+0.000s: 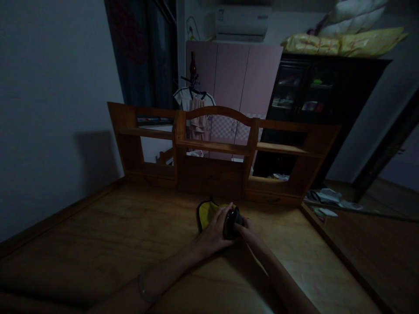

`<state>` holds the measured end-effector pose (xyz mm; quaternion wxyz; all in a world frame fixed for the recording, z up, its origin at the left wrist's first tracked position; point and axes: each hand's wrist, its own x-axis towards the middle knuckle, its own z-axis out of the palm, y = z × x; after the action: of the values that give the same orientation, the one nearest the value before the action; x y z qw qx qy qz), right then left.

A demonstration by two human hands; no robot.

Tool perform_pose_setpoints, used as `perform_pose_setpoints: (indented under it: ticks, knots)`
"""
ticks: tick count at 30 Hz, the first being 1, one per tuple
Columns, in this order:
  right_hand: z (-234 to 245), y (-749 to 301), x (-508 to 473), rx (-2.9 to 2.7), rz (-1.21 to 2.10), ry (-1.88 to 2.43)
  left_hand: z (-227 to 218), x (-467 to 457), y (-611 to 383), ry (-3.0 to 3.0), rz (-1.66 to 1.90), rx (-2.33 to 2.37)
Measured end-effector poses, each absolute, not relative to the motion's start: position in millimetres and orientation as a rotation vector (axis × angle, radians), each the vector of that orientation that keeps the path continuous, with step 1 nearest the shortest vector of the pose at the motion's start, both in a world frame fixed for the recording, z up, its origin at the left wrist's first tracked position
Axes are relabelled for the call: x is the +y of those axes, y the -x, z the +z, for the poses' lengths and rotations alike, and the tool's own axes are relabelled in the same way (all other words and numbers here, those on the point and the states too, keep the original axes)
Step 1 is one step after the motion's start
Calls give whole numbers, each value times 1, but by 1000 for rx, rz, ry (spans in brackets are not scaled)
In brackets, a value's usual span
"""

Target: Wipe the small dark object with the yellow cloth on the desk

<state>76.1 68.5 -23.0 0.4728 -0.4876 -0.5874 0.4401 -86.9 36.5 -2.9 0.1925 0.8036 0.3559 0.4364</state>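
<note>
Both hands are on a dark, glossy, rounded object (230,223), held just above the wooden surface near its middle. My left hand (213,232) wraps round its left side, with the fingers closed against it. My right hand (249,231) grips it from the right, thumb pressed on its near face. The dim light hides what kind of object it is. Right behind my left hand lies a yellow-green cloth piece with black edging (205,213), partly covered by that hand.
A wooden shelf unit (214,147) rises along the far edge of the wooden surface (137,235). A wall (59,109) borders the left side. Beyond stand a pink wardrobe (231,78) and a dark cabinet (314,100). A raised wooden rim (340,255) runs along the right.
</note>
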Motion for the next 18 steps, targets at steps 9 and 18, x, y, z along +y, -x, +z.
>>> perform_pose_setpoints:
  ticks: [9,18]
  knots:
    - [-32,-77,73,-1518,974,1208,-3,38,87,-2251,1176,958]
    - [-28,-77,63,-1616,757,1187,6,29,88,-2254,1148,916]
